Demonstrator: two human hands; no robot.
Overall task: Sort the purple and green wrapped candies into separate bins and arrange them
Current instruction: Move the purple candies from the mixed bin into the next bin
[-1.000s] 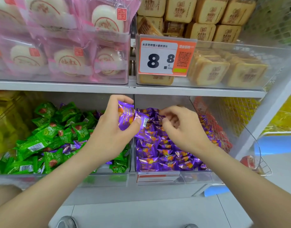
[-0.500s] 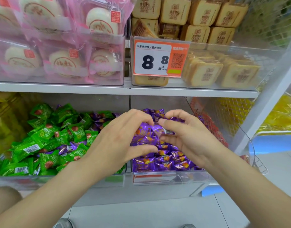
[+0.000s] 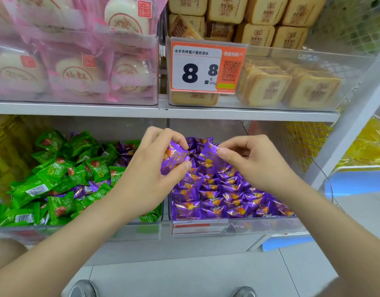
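Observation:
Two clear bins sit side by side on the lower shelf. The left bin (image 3: 77,229) holds green wrapped candies (image 3: 54,170) with a few purple ones (image 3: 84,189) mixed in. The right bin (image 3: 259,227) is filled with purple wrapped candies (image 3: 223,198), laid in rows at the front. My left hand (image 3: 150,174) is over the divider and grips a purple candy (image 3: 175,159) between thumb and fingers. My right hand (image 3: 255,161) pinches another purple candy (image 3: 210,154) at the back of the right bin.
An upper shelf (image 3: 163,110) carries pink-wrapped white cakes (image 3: 77,71) on the left and tan pastry packs (image 3: 292,88) behind an 8.8 price tag (image 3: 206,67). A wire basket (image 3: 302,142) and yellow packs (image 3: 369,146) lie to the right. Grey floor and my shoes (image 3: 84,289) are below.
My hands have parted a little above the purple bin. The left hand has lifted its purple candy clear, and the right hand now pinches a separate purple candy.

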